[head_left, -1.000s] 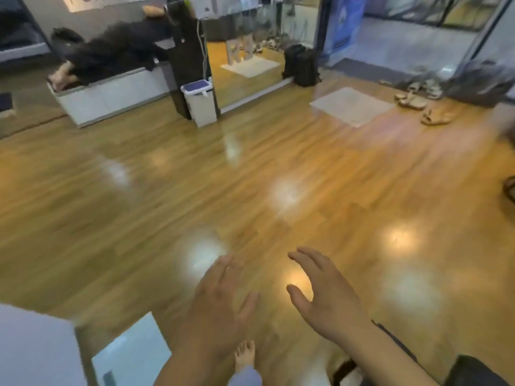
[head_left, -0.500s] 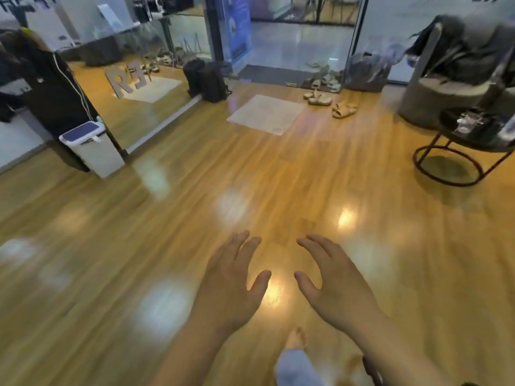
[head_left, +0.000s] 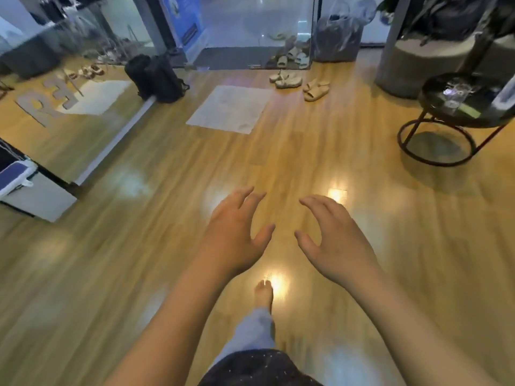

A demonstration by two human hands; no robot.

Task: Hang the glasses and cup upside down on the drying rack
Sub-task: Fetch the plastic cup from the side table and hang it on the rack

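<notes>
Head view: left hand [head_left: 232, 238] and right hand [head_left: 335, 240] hover empty, fingers spread and curved, over glossy wood-plank floor [head_left: 111, 260], wide and bare around them. At the far right a round black side table [head_left: 434, 107] on a ring base carries a clear glass [head_left: 452, 96], blurred.

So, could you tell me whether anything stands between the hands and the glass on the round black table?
Nothing visible does. The left hand and right hand are empty, open over bare wooden floor, and that floor runs clear to the round black table holding the glass. No drying rack shows.
</notes>
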